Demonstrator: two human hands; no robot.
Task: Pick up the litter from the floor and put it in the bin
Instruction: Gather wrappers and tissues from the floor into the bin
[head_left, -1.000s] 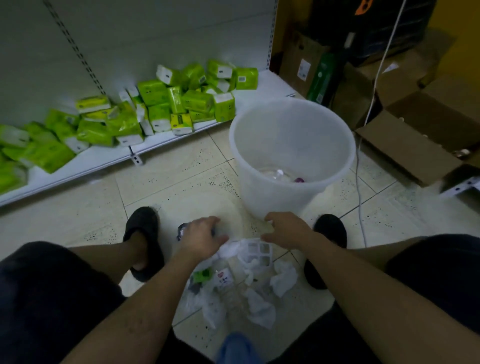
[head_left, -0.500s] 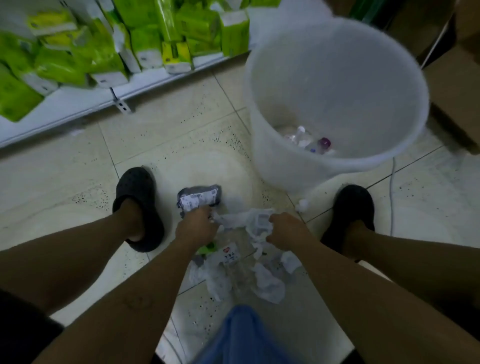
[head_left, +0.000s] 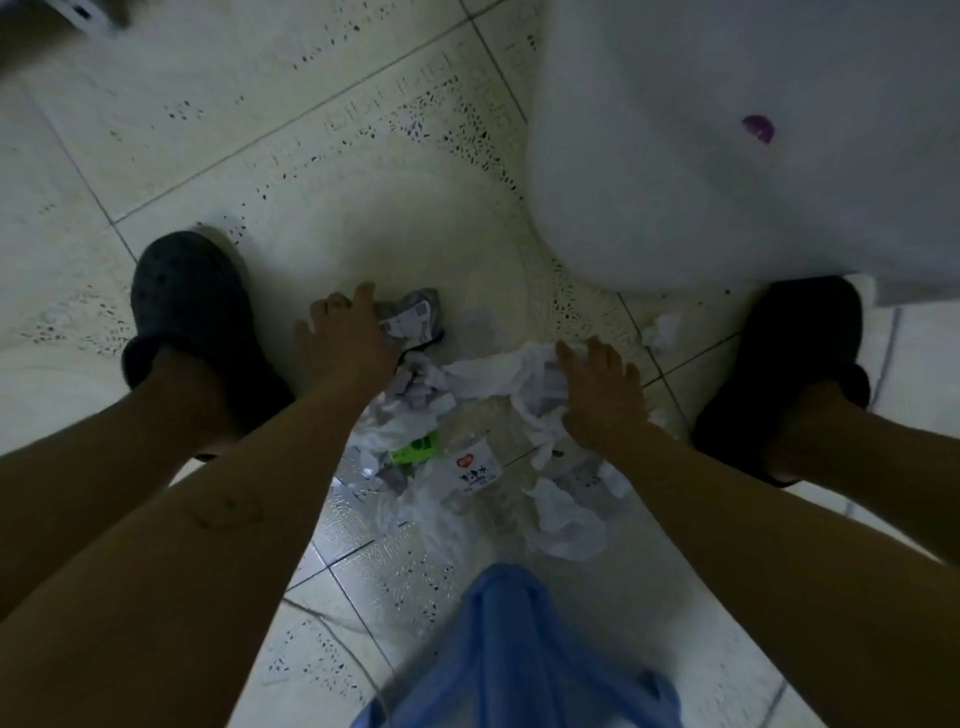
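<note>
The litter (head_left: 467, 441) lies heaped on the tiled floor (head_left: 311, 156) between the crouching person's two hands, hemmed in by a dark clog (head_left: 192, 306) just outside the left hand and another clog (head_left: 795, 364) just outside the right. The left hand (head_left: 345, 345) is spread, palm down, its fingertips resting on a crumpled grey wrapper (head_left: 413, 317) at the far edge of the heap; the right hand (head_left: 600, 392) is spread too, pressing down on white crumpled tissue (head_left: 498, 371), neither yet closed around anything. Between the wrists sits a clear plastic bottle (head_left: 475, 470) with a printed label, and nearer the left wrist a scrap of green packaging (head_left: 415, 449). All of it looks feather-light and soft; the tissue should bunch into a handful, though loose bits may drop, while the bottle is likely slick and springy, best taken around its body. One stray tissue wad (head_left: 662, 330) lies beyond the right hand's fingertips. The bin (head_left: 675, 208), pale and translucent, stands just past the right hand; a purple cap (head_left: 757, 128) shows through it, but what else it holds I cannot tell.
</note>
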